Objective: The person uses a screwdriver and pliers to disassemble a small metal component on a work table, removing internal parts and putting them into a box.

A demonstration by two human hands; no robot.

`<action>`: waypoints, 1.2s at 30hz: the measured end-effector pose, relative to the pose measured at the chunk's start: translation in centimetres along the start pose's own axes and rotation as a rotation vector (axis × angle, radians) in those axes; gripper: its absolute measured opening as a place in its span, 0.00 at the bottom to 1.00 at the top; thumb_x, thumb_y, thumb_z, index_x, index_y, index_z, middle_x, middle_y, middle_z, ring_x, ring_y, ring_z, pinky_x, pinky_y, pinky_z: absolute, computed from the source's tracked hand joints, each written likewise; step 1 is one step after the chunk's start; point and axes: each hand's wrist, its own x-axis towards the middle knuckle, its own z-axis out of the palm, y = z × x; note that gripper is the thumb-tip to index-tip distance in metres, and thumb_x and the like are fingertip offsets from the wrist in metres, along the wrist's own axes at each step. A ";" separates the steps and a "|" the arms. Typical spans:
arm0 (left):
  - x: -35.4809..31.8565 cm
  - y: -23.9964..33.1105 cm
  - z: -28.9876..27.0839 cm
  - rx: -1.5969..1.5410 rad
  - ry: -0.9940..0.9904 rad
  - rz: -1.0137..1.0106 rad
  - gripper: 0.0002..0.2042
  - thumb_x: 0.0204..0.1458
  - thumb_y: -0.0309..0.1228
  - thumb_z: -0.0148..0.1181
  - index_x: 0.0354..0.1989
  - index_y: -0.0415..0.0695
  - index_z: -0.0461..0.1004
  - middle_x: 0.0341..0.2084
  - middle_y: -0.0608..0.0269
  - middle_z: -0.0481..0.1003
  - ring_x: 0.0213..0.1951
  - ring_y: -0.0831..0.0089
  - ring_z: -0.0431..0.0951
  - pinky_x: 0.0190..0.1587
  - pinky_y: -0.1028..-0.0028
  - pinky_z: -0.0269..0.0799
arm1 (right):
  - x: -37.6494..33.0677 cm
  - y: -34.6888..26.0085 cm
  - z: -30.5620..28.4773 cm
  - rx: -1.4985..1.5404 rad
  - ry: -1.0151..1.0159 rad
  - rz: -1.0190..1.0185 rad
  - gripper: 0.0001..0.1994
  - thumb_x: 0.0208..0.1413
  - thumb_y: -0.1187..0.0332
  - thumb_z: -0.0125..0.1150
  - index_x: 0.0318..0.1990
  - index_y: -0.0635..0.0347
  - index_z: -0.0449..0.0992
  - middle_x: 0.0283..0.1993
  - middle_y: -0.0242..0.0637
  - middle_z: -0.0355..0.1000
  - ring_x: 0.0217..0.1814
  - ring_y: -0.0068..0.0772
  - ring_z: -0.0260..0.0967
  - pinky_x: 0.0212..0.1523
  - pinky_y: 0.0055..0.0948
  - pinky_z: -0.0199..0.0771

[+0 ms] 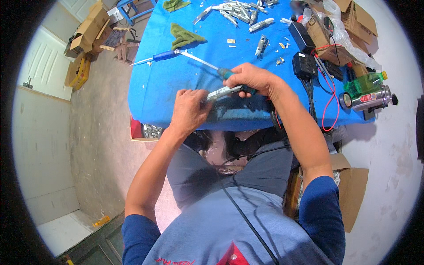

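Note:
My left hand (pixel 189 107) grips one end of a small silvery metal part (pixel 222 92) at the near edge of the blue table (pixel 159 88). My right hand (pixel 254 78) holds a screwdriver with a teal handle (pixel 224 73); its long shaft points up and left over the cloth. The right hand's fingers also lie against the other end of the metal part. A second screwdriver with a blue handle (pixel 163 55) lies on the table beyond my hands.
Several similar metal parts (pixel 240 12) lie in a heap at the far side, beside a green rag (pixel 185 37). Black adapters (pixel 303 64) with red and black wires, a green bottle (pixel 364 81), a steel flask (pixel 369 99) and cardboard boxes (pixel 353 17) crowd the right.

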 end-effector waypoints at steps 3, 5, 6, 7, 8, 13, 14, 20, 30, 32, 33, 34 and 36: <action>0.0 0.0 0.4 0.050 0.074 0.006 0.10 0.48 0.33 0.68 0.38 0.44 0.78 0.24 0.57 0.76 0.31 0.56 0.76 0.45 0.59 0.65 | 0.0 0.6 -1.1 -0.051 0.337 -0.037 0.14 0.56 0.59 0.65 0.38 0.63 0.78 0.31 0.34 0.78 0.22 0.16 0.70 0.18 0.18 0.64; -0.3 -0.4 0.8 0.063 0.128 0.030 0.11 0.48 0.33 0.68 0.38 0.44 0.78 0.24 0.56 0.76 0.32 0.56 0.76 0.45 0.59 0.65 | -1.9 0.7 -1.4 0.006 0.488 -0.093 0.13 0.56 0.60 0.64 0.38 0.62 0.78 0.29 0.32 0.76 0.21 0.16 0.68 0.18 0.18 0.63; -0.4 -0.5 0.9 0.070 0.155 0.043 0.11 0.48 0.33 0.68 0.38 0.44 0.78 0.24 0.56 0.76 0.32 0.56 0.76 0.46 0.60 0.65 | -3.2 0.8 -1.5 0.034 0.564 -0.122 0.12 0.56 0.61 0.63 0.37 0.62 0.78 0.28 0.31 0.75 0.20 0.17 0.67 0.18 0.18 0.63; -0.4 -0.3 1.0 0.072 0.154 0.027 0.11 0.48 0.34 0.68 0.38 0.43 0.78 0.24 0.56 0.76 0.32 0.56 0.76 0.46 0.60 0.65 | -4.9 1.5 -1.8 0.057 0.531 -0.144 0.11 0.56 0.62 0.62 0.37 0.62 0.77 0.27 0.29 0.74 0.20 0.16 0.67 0.18 0.19 0.63; -0.3 0.0 1.0 0.074 0.153 0.010 0.11 0.49 0.35 0.68 0.37 0.43 0.77 0.24 0.56 0.76 0.32 0.56 0.76 0.46 0.60 0.65 | -6.7 2.2 -1.9 0.079 0.498 -0.166 0.10 0.56 0.63 0.61 0.38 0.62 0.77 0.27 0.28 0.72 0.21 0.16 0.66 0.18 0.19 0.63; -0.1 0.5 1.1 0.056 0.141 -0.018 0.13 0.50 0.38 0.68 0.35 0.43 0.76 0.25 0.56 0.77 0.32 0.55 0.76 0.47 0.60 0.64 | -15.2 6.4 2.7 0.089 0.482 -0.245 0.27 0.55 0.68 0.61 0.64 0.65 0.67 0.35 0.33 0.74 0.27 0.19 0.68 0.27 0.20 0.69; -0.1 0.5 1.2 0.046 0.142 -0.022 0.13 0.50 0.39 0.68 0.35 0.43 0.76 0.25 0.56 0.77 0.32 0.55 0.76 0.46 0.60 0.64 | -16.3 7.4 3.6 0.119 0.492 -0.273 0.30 0.56 0.67 0.62 0.66 0.66 0.64 0.39 0.35 0.75 0.30 0.20 0.69 0.30 0.21 0.71; 0.3 1.2 0.9 0.054 0.088 -0.078 0.13 0.52 0.40 0.66 0.33 0.42 0.75 0.23 0.54 0.77 0.29 0.54 0.75 0.44 0.60 0.62 | -20.4 10.5 7.6 0.203 0.465 -0.142 0.27 0.61 0.65 0.61 0.66 0.66 0.65 0.47 0.41 0.76 0.35 0.20 0.71 0.36 0.22 0.75; 0.3 1.4 1.2 0.080 0.093 -0.099 0.14 0.56 0.41 0.63 0.34 0.40 0.76 0.23 0.51 0.76 0.28 0.52 0.74 0.43 0.60 0.62 | -17.7 12.6 8.7 0.379 0.366 -0.177 0.24 0.63 0.67 0.58 0.65 0.67 0.66 0.41 0.40 0.77 0.28 0.18 0.69 0.20 0.16 0.64; 0.2 1.4 1.2 0.079 0.107 -0.094 0.14 0.57 0.41 0.62 0.34 0.40 0.76 0.23 0.51 0.76 0.28 0.51 0.74 0.43 0.60 0.63 | -17.3 12.5 8.8 0.406 0.365 -0.187 0.24 0.63 0.67 0.58 0.65 0.67 0.66 0.41 0.42 0.77 0.28 0.19 0.69 0.18 0.15 0.63; 0.2 1.4 1.3 0.072 0.112 -0.094 0.14 0.57 0.41 0.62 0.34 0.40 0.76 0.24 0.50 0.76 0.28 0.51 0.74 0.43 0.60 0.63 | -17.2 12.6 8.9 0.416 0.364 -0.191 0.25 0.63 0.67 0.58 0.65 0.67 0.66 0.41 0.43 0.77 0.28 0.20 0.70 0.17 0.15 0.63; 0.2 1.4 1.3 0.063 0.117 -0.093 0.14 0.57 0.41 0.62 0.34 0.40 0.76 0.24 0.50 0.76 0.28 0.51 0.74 0.42 0.59 0.63 | -17.1 12.6 9.0 0.425 0.363 -0.195 0.25 0.63 0.67 0.58 0.65 0.66 0.66 0.41 0.44 0.77 0.28 0.20 0.71 0.17 0.15 0.63; 0.2 1.4 1.3 0.068 0.121 -0.094 0.14 0.57 0.40 0.62 0.34 0.39 0.76 0.24 0.50 0.76 0.28 0.51 0.74 0.42 0.59 0.62 | -17.1 12.7 9.2 0.443 0.369 -0.189 0.24 0.63 0.67 0.58 0.65 0.66 0.66 0.41 0.44 0.77 0.28 0.20 0.70 0.17 0.15 0.63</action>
